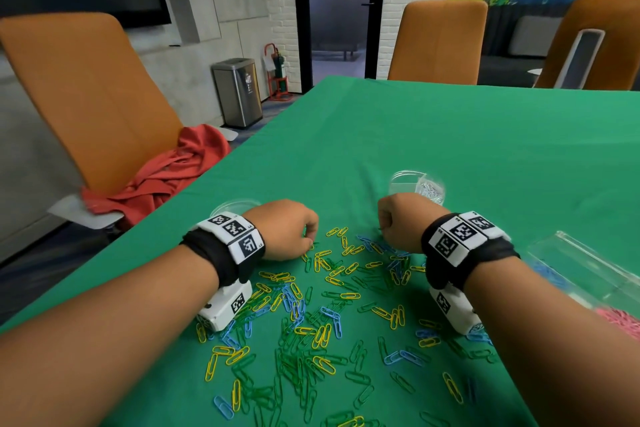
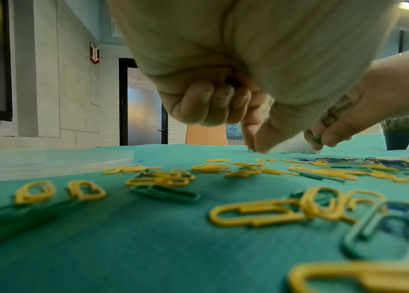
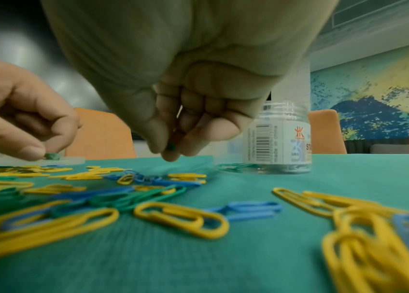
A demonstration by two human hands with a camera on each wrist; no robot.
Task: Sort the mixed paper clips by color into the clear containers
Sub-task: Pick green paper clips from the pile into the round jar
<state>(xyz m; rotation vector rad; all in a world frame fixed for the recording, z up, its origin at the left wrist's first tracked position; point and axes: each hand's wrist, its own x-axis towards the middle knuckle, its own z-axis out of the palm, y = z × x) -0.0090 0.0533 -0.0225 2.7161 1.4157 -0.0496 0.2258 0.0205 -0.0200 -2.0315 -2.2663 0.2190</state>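
Yellow, green and blue paper clips (image 1: 322,315) lie mixed across the green tablecloth (image 1: 450,135). My left hand (image 1: 308,237) is down at the pile's far left edge. Its thumb and forefinger pinch a green clip (image 3: 53,156), and its other fingers are curled. My right hand (image 1: 382,229) hovers at the far right edge of the pile, fingertips pinching another green clip (image 3: 171,146). Just behind the right hand stands an open clear jar (image 1: 405,180) with a few clips in it. A clear container (image 1: 585,263) with blue clips lies at the right.
A flat clear lid (image 1: 235,206) lies behind my left hand near the table's left edge. Pink clips (image 1: 620,319) show at the right border. Orange chairs (image 1: 440,42) stand around the table, one of them with a red cloth (image 1: 166,180) on its seat.
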